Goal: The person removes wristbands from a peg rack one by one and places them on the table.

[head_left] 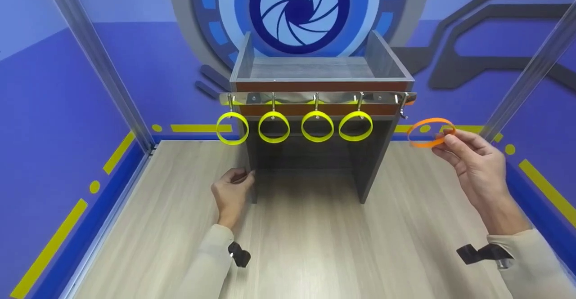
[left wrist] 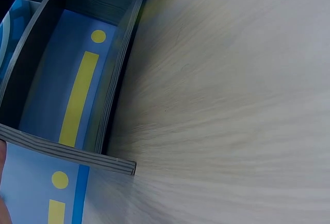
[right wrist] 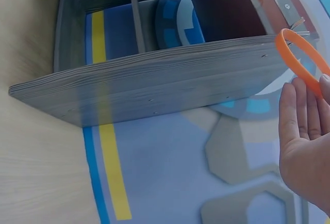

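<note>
Orange ring (head_left: 423, 145): looks light, thin-banded, likely plastic; probably springy more than fragile, smooth enough to swivel in a loose pinch. Best hold, I judge: the band on the side away from the end hook (head_left: 402, 111), opening unblocked. Right hand (head_left: 483, 168) has it so, thumb and fingers pinching the right edge; ring juts leftward from the fingertips, tilted, near the hook but apart. Left hand (head_left: 230, 193) at the stand (head_left: 382, 155), left panel, fingers bent; whether pinching it, cannot tell
</note>
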A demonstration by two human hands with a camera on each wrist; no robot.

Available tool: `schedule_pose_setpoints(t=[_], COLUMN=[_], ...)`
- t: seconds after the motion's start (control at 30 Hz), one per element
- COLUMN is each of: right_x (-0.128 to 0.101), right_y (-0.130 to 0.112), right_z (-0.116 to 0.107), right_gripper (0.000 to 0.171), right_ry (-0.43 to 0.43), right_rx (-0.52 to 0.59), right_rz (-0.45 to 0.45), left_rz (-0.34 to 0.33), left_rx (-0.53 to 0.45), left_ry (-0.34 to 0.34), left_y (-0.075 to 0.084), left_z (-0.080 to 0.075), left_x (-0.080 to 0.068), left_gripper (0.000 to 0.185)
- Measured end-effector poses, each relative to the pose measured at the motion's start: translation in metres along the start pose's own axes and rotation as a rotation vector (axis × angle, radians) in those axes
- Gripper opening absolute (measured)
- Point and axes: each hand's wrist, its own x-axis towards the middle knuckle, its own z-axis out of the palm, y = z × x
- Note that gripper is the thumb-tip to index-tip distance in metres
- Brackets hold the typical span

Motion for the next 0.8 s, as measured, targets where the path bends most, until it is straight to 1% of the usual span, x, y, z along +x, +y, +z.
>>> schedule_pose_setpoints(t=[0.13,0.3,0.4,0.57,0.8], right_x=[-0.004,-0.008,-0.009,-0.011,-0.017], right_y=[0.005,0.013,0.019,0.028,0.042], right_z=[-0.009,-0.022,-0.029,-0.039,-0.051], right_gripper=[0.02,0.019,0.018,0.018,0.015], right_ry=[0.003,0.02,0.027,0.011,0.002], right_rx=[-0.035,-0.038,-0.047,-0.072,-0.051], right_rz=[0.025,0.07,0.093,0.124,0.185], left_rz=[0.024,0.049,0.048,0.039,0.04], left_rx=[-0.003,0.0,0.0,-0.01,-0.001], left_ry=[-0.001,-0.007,-0.004,0.002,0.004], left_y=[0.0,0.0,-0.001,-0.001,-0.001], left_z=[0.0,0.001,0.001,0.001,0.001], left_x=[0.0,0.0,-0.001,-0.002,-0.001], left_gripper=[0.013,0.012,0.012,0.012,0.012])
